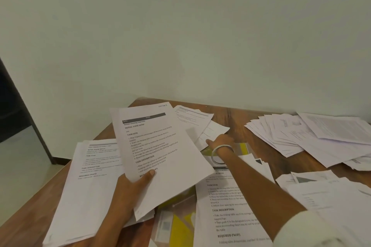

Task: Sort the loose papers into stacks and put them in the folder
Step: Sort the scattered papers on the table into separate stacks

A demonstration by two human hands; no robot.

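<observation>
At about six o'clock, closest to the person, a yellow and clear folder (181, 224) lies flat on the wooden table (26, 224), mostly buried under paper, so I cannot tell if it is open or shut. At five o'clock a printed sheet (226, 212) with a list of steps lies over the folder's right side, and the right arm crosses on top of it. At seven o'clock a neat stack of sheets (80, 196) rests flat, likely a pile that is already sorted. Just past it, the left hand (128, 192) pinches a few printed pages (158, 150) between thumb and fingers and tilts them up, I think so the top page can be read before it gets a pile. Farther out, near one o'clock, the right hand (220, 140), with a bangle (221, 149) on its wrist, reaches to some loose sheets (202, 126) by the wall. Its fingertips go under the paper's edge, so I cannot tell if it is gripping or only touching. At two to three o'clock a messy fan of papers (301, 136) spreads to the table's far right, where the picture cuts it off. The small print there is too blurry to read.
</observation>
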